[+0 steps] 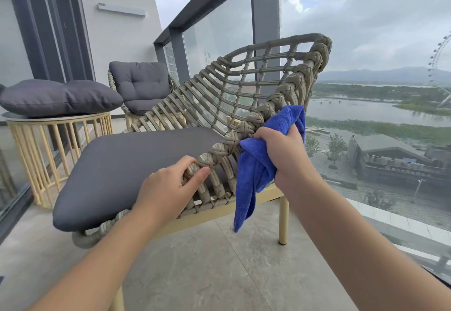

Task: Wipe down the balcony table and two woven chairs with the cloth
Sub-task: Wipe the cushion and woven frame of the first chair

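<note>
A woven rope chair (244, 84) with a grey seat cushion (131, 164) stands right in front of me. My left hand (168, 188) grips the lower end of its braided right rim. My right hand (283, 149) holds a bunched blue cloth (253, 171) pressed against that rim a little higher up; the cloth's tail hangs down past the seat frame. A second woven chair (141, 86) with grey cushions stands at the back by the wall. The round slatted table (56, 145) sits at the left between the two chairs.
A loose grey cushion (58, 97) lies on the table top. A glass railing (366, 91) runs close behind the near chair on the right. Sliding glass doors (14, 66) line the left. Grey floor tiles (207, 266) lie bare in front of me.
</note>
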